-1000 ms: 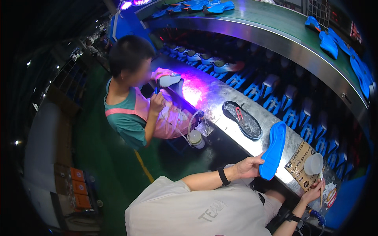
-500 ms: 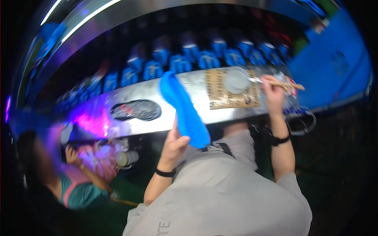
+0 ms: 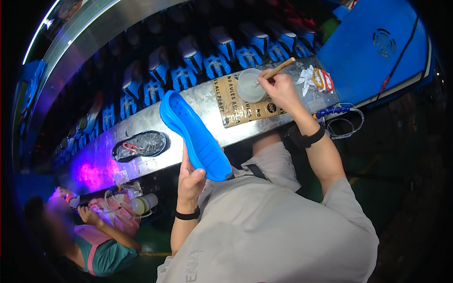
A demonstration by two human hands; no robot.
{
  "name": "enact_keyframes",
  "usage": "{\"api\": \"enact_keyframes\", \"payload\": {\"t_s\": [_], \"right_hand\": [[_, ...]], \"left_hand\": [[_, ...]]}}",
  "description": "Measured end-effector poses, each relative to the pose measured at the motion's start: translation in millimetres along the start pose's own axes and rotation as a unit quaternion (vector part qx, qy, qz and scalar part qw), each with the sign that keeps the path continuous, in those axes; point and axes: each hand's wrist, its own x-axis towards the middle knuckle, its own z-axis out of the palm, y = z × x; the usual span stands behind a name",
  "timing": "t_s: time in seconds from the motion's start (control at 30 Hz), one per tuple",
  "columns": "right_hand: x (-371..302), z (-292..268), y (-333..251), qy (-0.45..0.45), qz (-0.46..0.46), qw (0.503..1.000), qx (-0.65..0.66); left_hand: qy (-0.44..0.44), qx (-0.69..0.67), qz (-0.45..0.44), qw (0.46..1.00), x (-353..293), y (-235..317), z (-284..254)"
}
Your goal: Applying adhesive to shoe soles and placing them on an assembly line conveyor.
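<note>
A blue shoe sole [image 3: 196, 137] is held up in my left hand [image 3: 191, 184], its thumb over the near edge and the other fingers mostly hidden beneath. The hollow inner side of the sole faces up, its heel end close to my body. My right hand [image 3: 283, 92] pinches a brush [image 3: 279, 68] by its wooden handle. Its bristle end dips into a round translucent cup [image 3: 247, 85], which seems to hold pale liquid. Under the cup lies a brown printed cardboard sheet [image 3: 231, 113].
On the metal bench [image 3: 188, 101] lies a dark sole-shaped piece [image 3: 158, 141] with a small red item. Scissors [image 3: 325, 80] rest on crumpled white paper. Several shoes in blue clamps [image 3: 217, 66] line the far side. A blue housing [image 3: 377, 56] stands right; a co-worker [image 3: 111, 250] is at left.
My right hand has come closer to the cup, and the brush handle now tilts upward with its tip inside. The sole stays in my left hand. The whole view has turned and shifted.
</note>
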Motion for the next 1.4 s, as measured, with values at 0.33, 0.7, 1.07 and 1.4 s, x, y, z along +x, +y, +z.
{"api": "enact_keyframes", "payload": {"t_s": [0.33, 0.7, 1.07, 1.4], "right_hand": [[-6.2, 7.4, 8.2, 0.021, -0.013, 1.0, 0.003], [-74.1, 31.1, -58.3, -0.114, -0.075, 0.951, 0.279], [-65.6, 45.3, -85.6, -0.08, -0.185, 0.948, 0.247], [-84.4, 37.0, -79.3, -0.071, -0.265, 0.946, 0.172]], "left_hand": [[-0.025, 0.001, 0.02, 0.999, 0.4, 4.7, 1.5], [-0.025, -0.018, 0.016, 0.999, -4.9, 11.1, 8.4], [-0.025, 0.015, 0.009, 1.0, -11.9, 17.2, 22.4], [-0.033, 0.021, -0.003, 0.999, -14.5, 15.7, 21.3]]}}
